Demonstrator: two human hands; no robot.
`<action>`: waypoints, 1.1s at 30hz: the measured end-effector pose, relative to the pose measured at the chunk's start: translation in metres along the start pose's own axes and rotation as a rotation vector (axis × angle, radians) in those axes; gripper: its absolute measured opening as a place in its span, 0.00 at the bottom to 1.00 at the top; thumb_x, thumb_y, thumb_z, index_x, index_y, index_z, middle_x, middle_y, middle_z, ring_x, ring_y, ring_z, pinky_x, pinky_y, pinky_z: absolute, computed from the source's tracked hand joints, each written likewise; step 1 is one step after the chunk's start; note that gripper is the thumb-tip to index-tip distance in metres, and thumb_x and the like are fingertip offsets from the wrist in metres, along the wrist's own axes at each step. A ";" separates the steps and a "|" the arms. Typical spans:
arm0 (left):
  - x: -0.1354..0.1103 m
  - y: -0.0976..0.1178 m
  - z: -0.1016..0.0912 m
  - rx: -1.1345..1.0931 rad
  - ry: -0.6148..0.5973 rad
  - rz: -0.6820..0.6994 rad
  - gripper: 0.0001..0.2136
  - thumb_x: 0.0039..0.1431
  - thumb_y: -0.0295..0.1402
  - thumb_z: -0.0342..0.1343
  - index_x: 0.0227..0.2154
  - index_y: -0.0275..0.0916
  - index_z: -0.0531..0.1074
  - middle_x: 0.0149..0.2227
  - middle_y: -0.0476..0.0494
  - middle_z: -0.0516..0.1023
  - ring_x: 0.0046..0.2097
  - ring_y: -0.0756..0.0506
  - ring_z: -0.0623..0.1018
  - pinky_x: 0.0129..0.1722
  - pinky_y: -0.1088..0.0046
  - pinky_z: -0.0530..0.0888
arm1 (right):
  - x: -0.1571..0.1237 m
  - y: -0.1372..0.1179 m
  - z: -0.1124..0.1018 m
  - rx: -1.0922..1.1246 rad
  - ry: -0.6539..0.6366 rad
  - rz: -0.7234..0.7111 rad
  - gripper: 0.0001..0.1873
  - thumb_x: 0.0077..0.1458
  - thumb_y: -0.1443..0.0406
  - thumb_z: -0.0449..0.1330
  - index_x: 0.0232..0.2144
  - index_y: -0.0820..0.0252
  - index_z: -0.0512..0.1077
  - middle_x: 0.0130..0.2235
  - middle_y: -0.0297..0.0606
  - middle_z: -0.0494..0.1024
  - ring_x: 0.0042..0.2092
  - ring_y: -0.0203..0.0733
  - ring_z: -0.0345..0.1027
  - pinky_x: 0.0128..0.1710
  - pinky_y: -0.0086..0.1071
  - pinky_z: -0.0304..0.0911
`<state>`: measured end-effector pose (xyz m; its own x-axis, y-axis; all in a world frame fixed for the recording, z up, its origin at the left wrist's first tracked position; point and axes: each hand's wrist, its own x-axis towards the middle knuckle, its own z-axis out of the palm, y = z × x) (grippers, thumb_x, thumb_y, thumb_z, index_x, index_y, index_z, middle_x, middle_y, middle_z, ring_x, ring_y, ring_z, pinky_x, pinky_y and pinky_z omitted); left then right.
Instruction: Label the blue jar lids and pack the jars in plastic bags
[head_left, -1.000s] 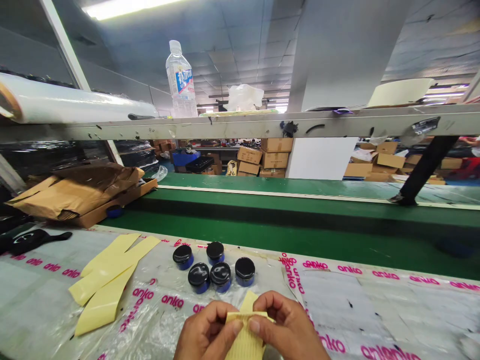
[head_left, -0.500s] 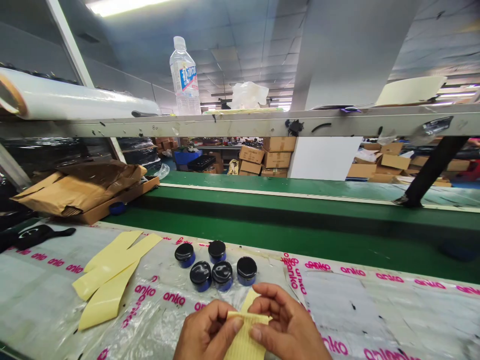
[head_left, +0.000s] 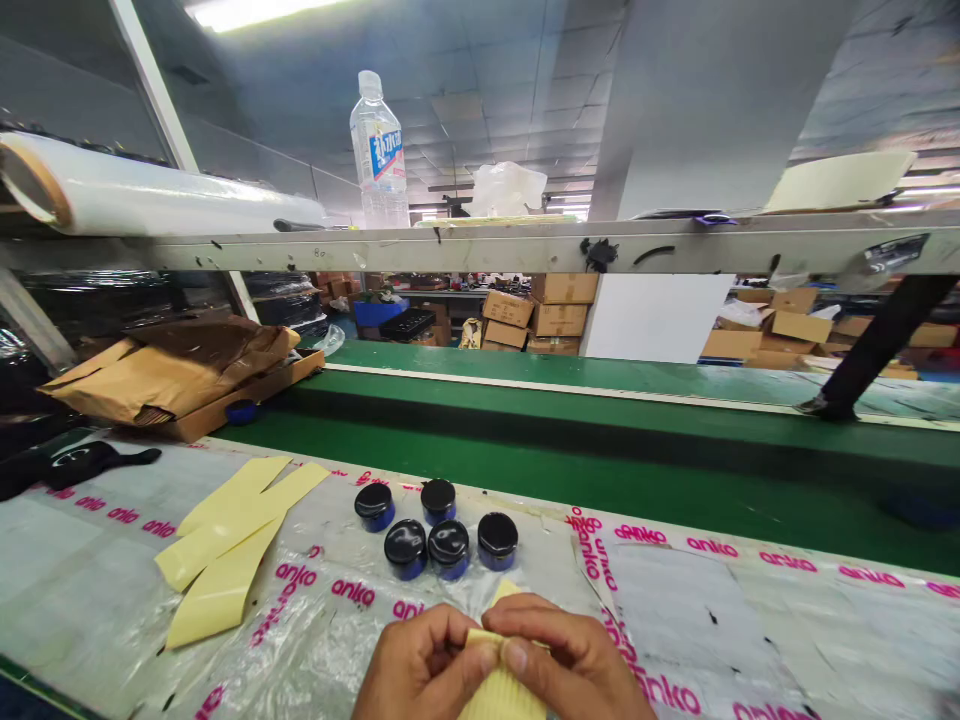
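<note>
Plastic-covered bench (head_left: 112, 580), dark-lidded jars (head_left: 448, 545) just beyond your hands. Your left hand (head_left: 424, 665) and right hand (head_left: 574, 665) both pinch yellow strip (head_left: 504, 695) at top edge. Right fingers, spread a moment ago, now curled down: grip tightened.

bright & even overall. main light is a ceiling tube (head_left: 255, 8) top left, blown out to white; more lamps glow far back. clear plastic sheet (head_left: 112, 560) on the table throws pale glare, esp. toward its left edge, & the jar lids (head_left: 406, 540) carry small highlights. shadows soft, darkest under the shelf (head_left: 525, 245) at left. wide lens bows the shelf, stretches corners. my left hand (head_left: 420, 670) & right hand (head_left: 577, 670), pinching the yellow strip (head_left: 502, 695), look slightly soft.
</note>
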<state>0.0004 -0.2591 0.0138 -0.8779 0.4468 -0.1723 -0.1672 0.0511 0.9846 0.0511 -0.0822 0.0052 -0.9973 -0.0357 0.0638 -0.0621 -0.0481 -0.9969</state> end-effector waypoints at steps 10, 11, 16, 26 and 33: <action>0.008 -0.001 -0.006 -0.133 -0.126 -0.132 0.29 0.38 0.58 0.70 0.22 0.36 0.67 0.19 0.54 0.65 0.22 0.55 0.59 0.24 0.77 0.54 | -0.003 0.015 0.006 0.017 0.101 -0.093 0.19 0.53 0.46 0.66 0.42 0.46 0.83 0.48 0.43 0.81 0.52 0.52 0.72 0.57 0.46 0.64; 0.009 -0.001 -0.006 -0.143 -0.126 -0.132 0.29 0.39 0.58 0.69 0.22 0.36 0.66 0.19 0.54 0.64 0.23 0.55 0.59 0.24 0.77 0.53 | -0.004 0.015 0.007 0.004 0.117 -0.088 0.20 0.53 0.45 0.65 0.42 0.47 0.83 0.49 0.43 0.81 0.53 0.53 0.72 0.57 0.46 0.64; 0.007 0.005 -0.003 -0.096 -0.064 -0.096 0.29 0.43 0.59 0.67 0.20 0.38 0.62 0.20 0.56 0.60 0.24 0.55 0.56 0.25 0.76 0.52 | -0.005 0.014 0.010 -0.070 0.166 -0.133 0.23 0.57 0.42 0.59 0.45 0.45 0.82 0.52 0.42 0.81 0.58 0.52 0.69 0.62 0.47 0.60; 0.009 -0.003 -0.004 -0.125 -0.018 -0.109 0.30 0.46 0.63 0.62 0.24 0.36 0.66 0.24 0.53 0.63 0.28 0.51 0.62 0.30 0.75 0.58 | -0.004 0.018 0.012 -0.126 0.130 -0.184 0.23 0.59 0.43 0.58 0.48 0.44 0.80 0.56 0.41 0.78 0.60 0.51 0.67 0.63 0.45 0.59; 0.002 0.004 0.000 -0.052 0.043 -0.020 0.28 0.50 0.61 0.61 0.23 0.37 0.67 0.23 0.53 0.62 0.27 0.51 0.60 0.27 0.75 0.58 | -0.003 0.008 0.015 -0.003 0.192 -0.012 0.29 0.49 0.40 0.65 0.44 0.51 0.83 0.53 0.44 0.80 0.59 0.57 0.69 0.62 0.48 0.61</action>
<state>-0.0026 -0.2582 0.0174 -0.8925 0.4072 -0.1939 -0.2068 0.0126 0.9783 0.0543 -0.0979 -0.0020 -0.9855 0.1561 0.0660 -0.0737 -0.0441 -0.9963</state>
